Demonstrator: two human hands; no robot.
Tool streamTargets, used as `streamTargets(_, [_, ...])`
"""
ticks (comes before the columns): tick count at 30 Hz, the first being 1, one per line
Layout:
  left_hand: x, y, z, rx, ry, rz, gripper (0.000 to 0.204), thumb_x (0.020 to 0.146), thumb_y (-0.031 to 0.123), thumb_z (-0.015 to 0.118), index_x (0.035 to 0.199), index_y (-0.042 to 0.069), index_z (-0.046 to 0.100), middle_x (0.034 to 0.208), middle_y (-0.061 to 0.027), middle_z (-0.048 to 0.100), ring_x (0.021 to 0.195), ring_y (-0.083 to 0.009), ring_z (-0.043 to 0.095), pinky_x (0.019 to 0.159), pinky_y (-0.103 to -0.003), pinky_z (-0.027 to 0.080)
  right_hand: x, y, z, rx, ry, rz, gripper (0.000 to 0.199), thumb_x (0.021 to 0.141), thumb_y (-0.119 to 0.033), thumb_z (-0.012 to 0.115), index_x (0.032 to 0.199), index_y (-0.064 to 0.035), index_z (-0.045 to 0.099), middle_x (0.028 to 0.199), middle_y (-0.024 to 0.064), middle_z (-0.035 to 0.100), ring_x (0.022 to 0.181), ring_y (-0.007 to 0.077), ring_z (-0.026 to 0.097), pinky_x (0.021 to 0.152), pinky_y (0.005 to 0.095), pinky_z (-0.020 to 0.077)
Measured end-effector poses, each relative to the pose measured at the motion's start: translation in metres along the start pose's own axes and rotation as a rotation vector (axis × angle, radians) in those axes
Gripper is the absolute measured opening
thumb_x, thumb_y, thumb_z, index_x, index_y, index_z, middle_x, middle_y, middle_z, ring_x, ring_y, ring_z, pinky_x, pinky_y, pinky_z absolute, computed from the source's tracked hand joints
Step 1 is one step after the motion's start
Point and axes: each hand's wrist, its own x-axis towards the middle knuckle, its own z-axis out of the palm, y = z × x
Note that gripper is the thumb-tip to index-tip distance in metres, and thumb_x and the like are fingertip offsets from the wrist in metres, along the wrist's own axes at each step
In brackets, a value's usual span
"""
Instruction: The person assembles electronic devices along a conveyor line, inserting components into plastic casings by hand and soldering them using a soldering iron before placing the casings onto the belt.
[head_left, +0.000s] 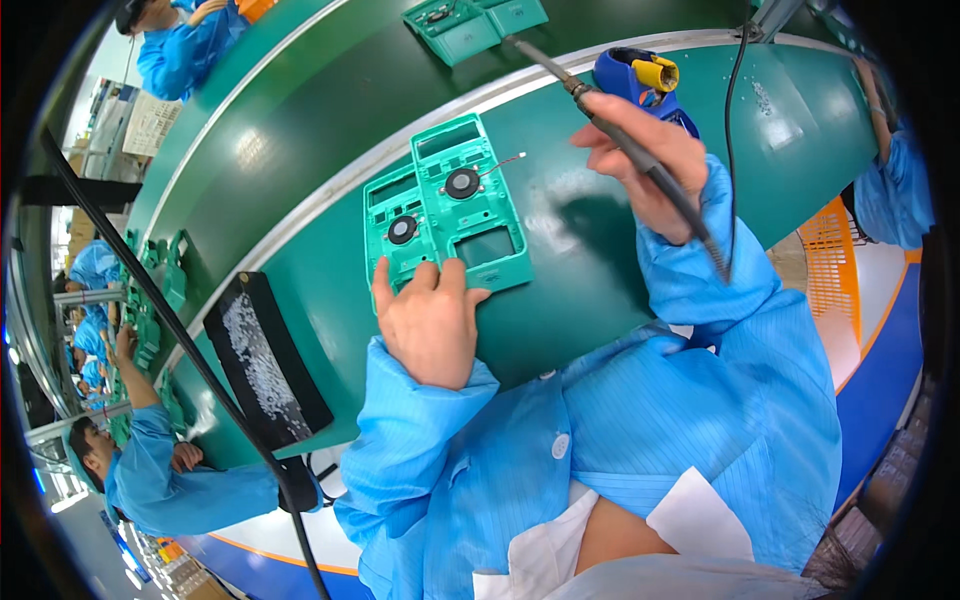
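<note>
Two green plastic housings [505, 225] lie side by side on the workbench, their inner sides up. Each carries a round black speaker; a thin wire with a small plug sticks out from the speaker [462, 184] in the right one. My left hand [430, 325] lies palm down at their near edge, fingers apart and fingertips touching the plastic. Raised above the bench on the right, my right hand [655, 165] is closed around a soldering iron [640, 155]. Its tip points up and left, away from the housings.
Beyond my right hand stands a blue soldering iron stand [622, 75] with a yellow insert. On the left lies a black tray [290, 395] of small pale pieces. Green housings [450, 35] sit on the dark belt [350, 90]. Black cables hang nearby; co-workers in blue work around.
</note>
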Motion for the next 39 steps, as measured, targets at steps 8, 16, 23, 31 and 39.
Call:
streamTargets(8, [-0.023,0.022,0.013,0.086,0.179,-0.030,0.053,0.072,0.028,0.077,0.119,0.010,0.061,0.105,-0.0088,0.061,0.103,-0.0261,0.059,0.108,-0.059,0.026,0.008,-0.044,-0.001,0.151,-0.198,0.286,0.014,0.083,-0.008,0.071,0.093,0.0018,0.069,0.081,0.0109,0.069,0.069,0.0164,0.065,0.061,0.0261,0.0495])
streamTargets(16, [-0.035,0.008,0.061,0.037,0.388,0.175,0.045,0.080,0.022,0.071,0.123,0.013,0.062,0.120,-0.0057,0.059,0.117,-0.0235,0.056,0.110,-0.067,0.014,-0.004,-0.028,0.039,0.001,-0.155,0.144,0.009,0.074,-0.007,0.073,0.077,-0.0004,0.068,0.066,0.0108,0.065,0.055,0.0220,0.062,0.050,0.0300,0.0479])
streamTargets(23, [-0.032,0.009,0.069,-0.035,0.481,0.271,0.040,0.081,0.021,0.071,0.117,0.006,0.063,0.115,-0.0063,0.063,0.109,-0.0218,0.060,0.109,-0.068,0.016,-0.009,-0.020,0.047,-0.012,-0.166,0.157,0.009,0.072,-0.008,0.073,0.076,-0.0019,0.067,0.066,0.0109,0.065,0.055,0.0236,0.063,0.051,0.0304,0.0486])
streamTargets(31, [-0.031,0.007,0.070,-0.063,0.494,0.282,0.039,0.078,0.021,0.074,0.114,0.007,0.065,0.112,-0.0056,0.064,0.106,-0.0203,0.061,0.109,-0.067,0.019,-0.008,-0.017,0.050,-0.022,-0.197,0.166,0.009,0.072,-0.009,0.073,0.076,-0.0025,0.068,0.066,0.0109,0.066,0.056,0.0236,0.064,0.051,0.0309,0.0497])
streamTargets(39, [-0.030,0.006,0.071,-0.076,0.506,0.284,0.039,0.078,0.021,0.074,0.113,0.007,0.066,0.112,-0.0052,0.064,0.106,-0.0199,0.061,0.109,-0.065,0.020,-0.009,-0.014,0.051,-0.019,-0.206,0.162,0.009,0.072,-0.009,0.074,0.076,-0.0025,0.068,0.066,0.0107,0.066,0.055,0.0237,0.064,0.051,0.0303,0.0499])
